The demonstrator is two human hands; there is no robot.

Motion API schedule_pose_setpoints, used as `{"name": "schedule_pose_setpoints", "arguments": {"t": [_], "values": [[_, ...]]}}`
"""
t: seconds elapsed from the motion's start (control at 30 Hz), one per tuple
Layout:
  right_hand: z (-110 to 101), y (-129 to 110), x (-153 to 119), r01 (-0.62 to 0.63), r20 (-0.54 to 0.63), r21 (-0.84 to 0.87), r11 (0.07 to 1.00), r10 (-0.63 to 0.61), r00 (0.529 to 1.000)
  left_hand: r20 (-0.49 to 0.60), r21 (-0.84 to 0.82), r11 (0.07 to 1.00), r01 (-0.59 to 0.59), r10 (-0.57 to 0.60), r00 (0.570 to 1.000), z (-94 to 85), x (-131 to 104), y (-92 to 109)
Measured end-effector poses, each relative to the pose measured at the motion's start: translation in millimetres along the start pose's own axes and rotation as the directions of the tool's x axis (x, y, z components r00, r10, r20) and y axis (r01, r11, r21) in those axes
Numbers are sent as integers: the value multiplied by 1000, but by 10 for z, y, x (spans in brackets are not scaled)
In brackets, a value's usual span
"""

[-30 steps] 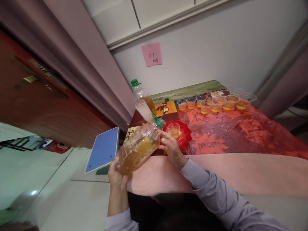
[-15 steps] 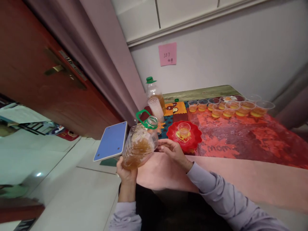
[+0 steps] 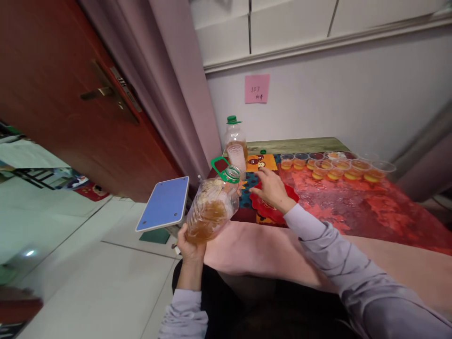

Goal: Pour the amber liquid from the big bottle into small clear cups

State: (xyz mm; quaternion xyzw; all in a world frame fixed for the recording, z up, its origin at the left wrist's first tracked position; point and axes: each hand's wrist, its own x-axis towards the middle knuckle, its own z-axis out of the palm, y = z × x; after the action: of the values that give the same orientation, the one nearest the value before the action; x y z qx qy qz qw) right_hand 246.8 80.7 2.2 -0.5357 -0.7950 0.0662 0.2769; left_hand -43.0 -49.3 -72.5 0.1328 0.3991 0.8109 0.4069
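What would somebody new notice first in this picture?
Probably the big, uncapped bottle of amber liquid, tilted in the left hand. Next, the bright red scalloped dish, partly hidden by the right hand. Then the clear cups, clustered toward the back of the table.

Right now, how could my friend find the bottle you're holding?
Find the red table, then its near left corner. There the left hand holds a tilted clear bottle of amber liquid; unlike the capped bottle behind, it has no cap.
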Motion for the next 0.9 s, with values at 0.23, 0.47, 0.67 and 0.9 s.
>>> {"name": "schedule_pose_setpoints", "arguments": {"t": [0.23, 0.47, 0.67, 0.9], "values": [[-184, 522, -277, -223, 157, -175, 959, 251, 955, -6, -22, 999, 28, -28, 1000, 2, 15, 11], [-115, 590, -286, -236, 101, -67, 969, 242, 965, -3, 36, 999, -10, 10, 1000, 44, 23, 33], [-439, 896, -77, -253, -27, 22, 967, 254, 967, -33, 21, 1000, -10, 11, 999, 83, 14, 64], [-554, 1729, 255, -320, -196, -221, 921, 280, 940, -72, 19, 1000, 17, -15, 997, 143, -10, 98]]}}
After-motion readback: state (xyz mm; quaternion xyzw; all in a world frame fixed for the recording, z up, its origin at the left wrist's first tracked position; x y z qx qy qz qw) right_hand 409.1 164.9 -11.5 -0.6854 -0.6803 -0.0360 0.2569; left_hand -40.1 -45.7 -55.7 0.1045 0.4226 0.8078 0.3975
